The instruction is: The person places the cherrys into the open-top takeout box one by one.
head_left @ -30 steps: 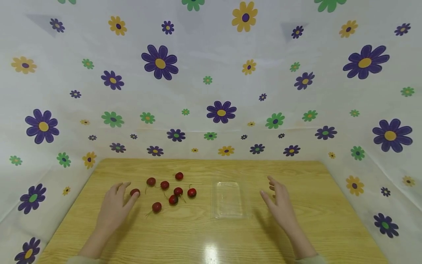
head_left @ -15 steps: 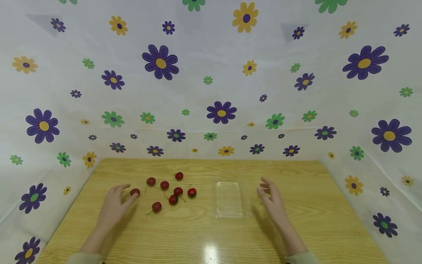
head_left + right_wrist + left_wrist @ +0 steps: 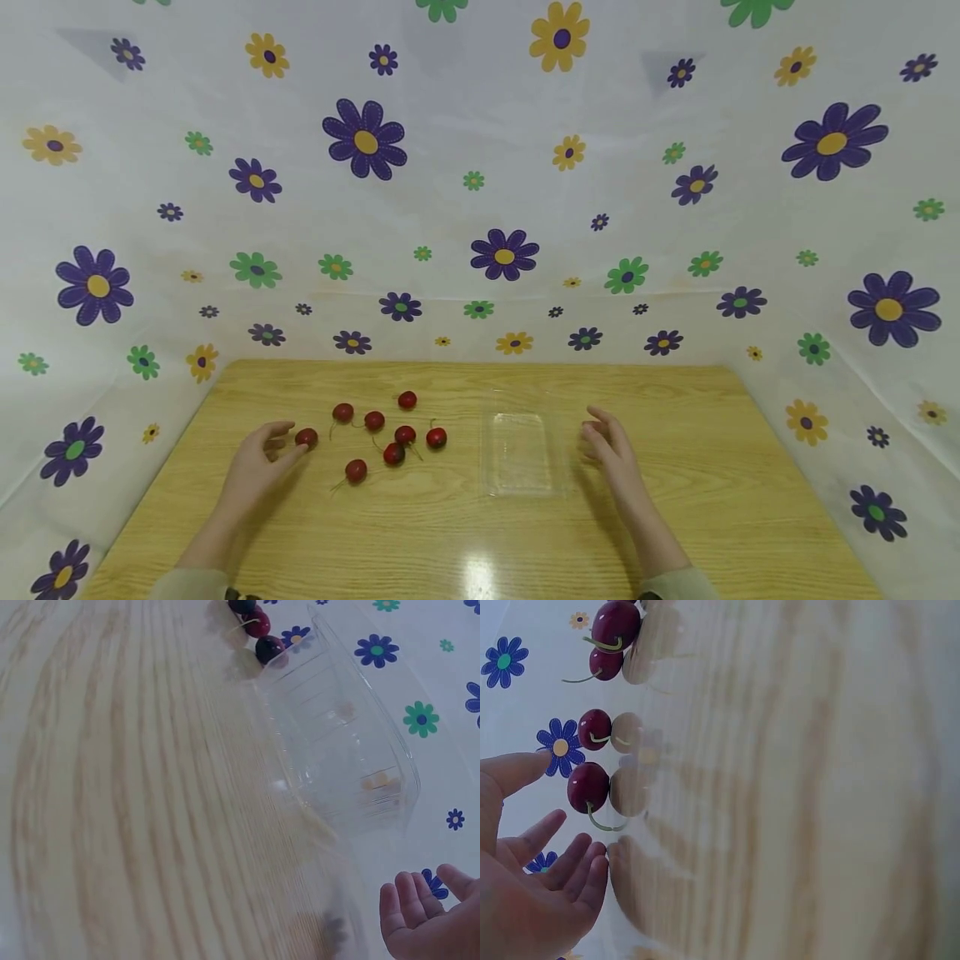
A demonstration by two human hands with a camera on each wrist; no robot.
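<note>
My left hand (image 3: 255, 467) is at the left end of the cherries, thumb and fingers apart, holding nothing. Closest to it is the leftmost cherry (image 3: 306, 437), which lies on the table (image 3: 420, 533); in the head view my thumb tip overlaps its lower edge, and I cannot tell whether the two touch. The left wrist view shows stemmed cherries just past the gap between my thumb and fingers. Seven other cherries lie to the right of the leftmost one in a loose scatter, the nearest-to-me of them (image 3: 356, 471) with its stem pointing down and left. My right hand (image 3: 613, 450) is just right of the clear plastic box (image 3: 521, 450), fingers loosely bent, thumb apart from them, holding nothing; the right wrist view shows a gap between hand and box. The box sits on the table between the cherries and my right hand.
</note>
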